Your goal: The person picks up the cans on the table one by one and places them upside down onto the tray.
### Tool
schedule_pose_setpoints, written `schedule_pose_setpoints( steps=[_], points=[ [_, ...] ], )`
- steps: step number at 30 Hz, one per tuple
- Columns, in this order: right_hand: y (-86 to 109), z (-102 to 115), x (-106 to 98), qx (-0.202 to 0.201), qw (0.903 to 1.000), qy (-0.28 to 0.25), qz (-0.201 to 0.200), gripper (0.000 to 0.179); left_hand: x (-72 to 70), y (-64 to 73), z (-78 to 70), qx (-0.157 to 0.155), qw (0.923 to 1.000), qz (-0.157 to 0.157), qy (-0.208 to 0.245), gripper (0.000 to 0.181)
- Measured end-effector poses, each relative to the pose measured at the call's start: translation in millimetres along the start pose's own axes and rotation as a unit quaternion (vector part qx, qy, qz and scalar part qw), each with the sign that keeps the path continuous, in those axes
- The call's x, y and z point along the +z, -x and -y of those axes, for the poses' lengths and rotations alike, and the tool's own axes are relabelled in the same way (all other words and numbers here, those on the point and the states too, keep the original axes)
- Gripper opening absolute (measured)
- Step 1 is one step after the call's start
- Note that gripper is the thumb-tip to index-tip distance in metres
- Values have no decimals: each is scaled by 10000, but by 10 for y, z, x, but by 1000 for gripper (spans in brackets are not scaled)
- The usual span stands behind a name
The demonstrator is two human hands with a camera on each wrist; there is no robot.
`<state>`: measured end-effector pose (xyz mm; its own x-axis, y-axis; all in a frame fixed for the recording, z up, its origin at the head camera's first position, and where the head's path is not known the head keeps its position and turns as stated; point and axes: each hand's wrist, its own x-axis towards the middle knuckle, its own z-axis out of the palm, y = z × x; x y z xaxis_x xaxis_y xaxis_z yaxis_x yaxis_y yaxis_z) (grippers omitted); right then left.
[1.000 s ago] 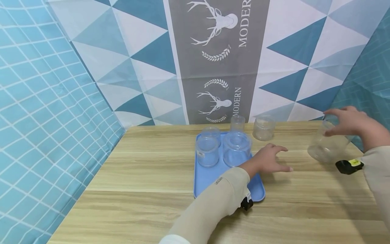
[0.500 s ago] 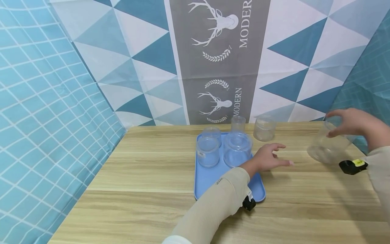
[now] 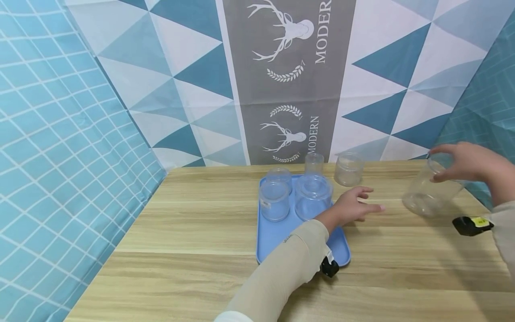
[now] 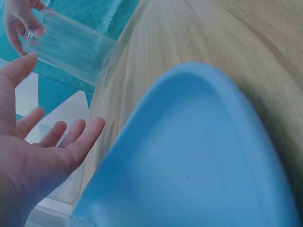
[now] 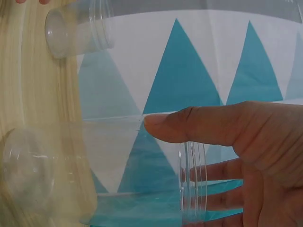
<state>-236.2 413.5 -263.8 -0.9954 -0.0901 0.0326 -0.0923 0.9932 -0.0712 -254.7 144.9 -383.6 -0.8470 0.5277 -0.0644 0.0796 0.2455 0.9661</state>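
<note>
My right hand (image 3: 472,167) grips a tall clear plastic jar (image 3: 426,194) around its threaded neck, the thumb on one side and the fingers on the other. In the right wrist view the jar (image 5: 109,175) looks see-through, and its base is close over the wooden table. My left hand (image 3: 352,205) hovers beside the right edge of the blue tray (image 3: 277,239), its fingers spread and holding nothing. The left wrist view has that hand (image 4: 42,146) palm up to the camera, beyond the tray's raised rim (image 4: 199,71).
Three clear jars, a wide one (image 3: 314,197), a medium one (image 3: 274,201) and another behind (image 3: 279,176), stand on the tray. A narrow clear jar (image 3: 314,164) is at its back edge. One more jar (image 3: 348,170) stands on the table (image 3: 181,223) near the patterned backdrop (image 3: 289,89).
The jar's base has shifted slightly left, while my right hand sits a little further right than a second ago. My left hand's fingers and thumb have drawn closer together.
</note>
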Motion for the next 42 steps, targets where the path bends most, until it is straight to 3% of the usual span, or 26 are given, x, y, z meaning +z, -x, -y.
schedule_pose_setpoints(
  steps=[10, 18, 24, 36, 42],
  points=[
    [81, 170, -25, -176, 9993, 92, -304, 81, -42, 4, -14, 39, 9977, -14, 669, 52],
    [170, 271, -32, -517, 9975, -54, -480, 79, -59, 23, -29, 219, 9960, 80, 862, 50],
    [262, 296, -5, -577, 9962, -12, -645, 81, -62, 41, -52, 299, 9961, 43, 824, 51],
    [419, 377, 6, -615, 9888, -36, -1358, 82, -83, 112, -160, 441, 9948, 83, 909, 53],
    [459, 375, 0, -571, 9871, -125, -1493, 84, -115, 180, -245, 726, 9967, -66, 344, 59]
  ],
)
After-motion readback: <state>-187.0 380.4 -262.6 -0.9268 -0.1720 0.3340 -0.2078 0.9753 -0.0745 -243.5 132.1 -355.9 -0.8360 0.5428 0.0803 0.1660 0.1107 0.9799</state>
